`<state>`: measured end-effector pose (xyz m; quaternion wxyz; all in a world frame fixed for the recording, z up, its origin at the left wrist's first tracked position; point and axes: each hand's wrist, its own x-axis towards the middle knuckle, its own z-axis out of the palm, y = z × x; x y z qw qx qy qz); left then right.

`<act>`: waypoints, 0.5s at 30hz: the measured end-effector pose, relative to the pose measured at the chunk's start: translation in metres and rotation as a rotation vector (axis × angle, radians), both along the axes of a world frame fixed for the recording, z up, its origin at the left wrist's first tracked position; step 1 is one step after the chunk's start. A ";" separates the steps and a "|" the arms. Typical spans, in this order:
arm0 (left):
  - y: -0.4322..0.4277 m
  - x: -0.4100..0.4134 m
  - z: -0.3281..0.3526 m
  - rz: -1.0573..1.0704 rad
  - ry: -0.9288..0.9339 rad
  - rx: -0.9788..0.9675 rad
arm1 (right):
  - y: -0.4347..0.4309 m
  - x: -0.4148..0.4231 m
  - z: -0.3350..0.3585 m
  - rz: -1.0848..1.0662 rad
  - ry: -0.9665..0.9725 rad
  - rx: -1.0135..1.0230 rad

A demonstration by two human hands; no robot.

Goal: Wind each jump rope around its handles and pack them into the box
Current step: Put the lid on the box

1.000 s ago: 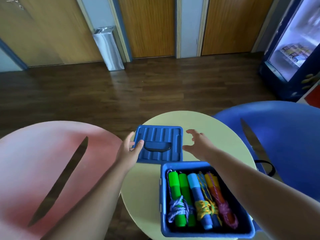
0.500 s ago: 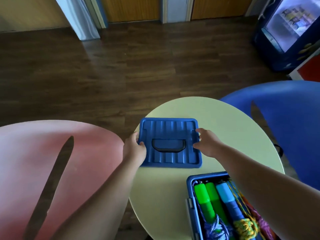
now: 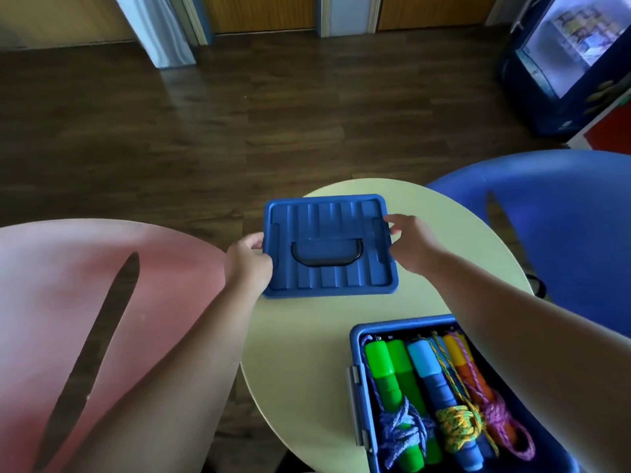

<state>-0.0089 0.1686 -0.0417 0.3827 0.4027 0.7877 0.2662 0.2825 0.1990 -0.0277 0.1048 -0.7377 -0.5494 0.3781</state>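
A blue lid (image 3: 327, 245) with a dark carry handle is held over the round pale-yellow table (image 3: 307, 353). My left hand (image 3: 247, 264) grips its left edge and my right hand (image 3: 408, 242) grips its right edge. Near me at the lower right sits the open blue box (image 3: 356, 363). Inside it lie three wound jump ropes side by side: one with green handles (image 3: 392, 380), one with blue handles (image 3: 433, 387) and one with orange handles (image 3: 464, 363). My right forearm covers the box's right side.
A pink chair back (image 3: 68, 319) stands at the left and a blue chair back (image 3: 563, 216) at the right, both close to the table. Dark wooden floor lies beyond. A lit vending fridge (image 3: 573, 46) stands at the far right.
My right hand reached the lid and took its right edge. Both hands have lifted the lid slightly and drawn it toward me. The view tilted down, so the box sits lower right.
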 end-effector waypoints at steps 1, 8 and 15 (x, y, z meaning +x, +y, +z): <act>-0.003 0.004 0.007 0.014 -0.009 0.016 | -0.002 0.005 0.007 0.004 0.012 0.034; -0.043 0.045 0.060 -0.010 0.022 0.162 | -0.041 0.067 0.062 0.025 0.066 0.157; -0.118 0.095 0.084 -0.102 0.055 0.262 | -0.113 0.125 0.088 0.003 0.077 0.237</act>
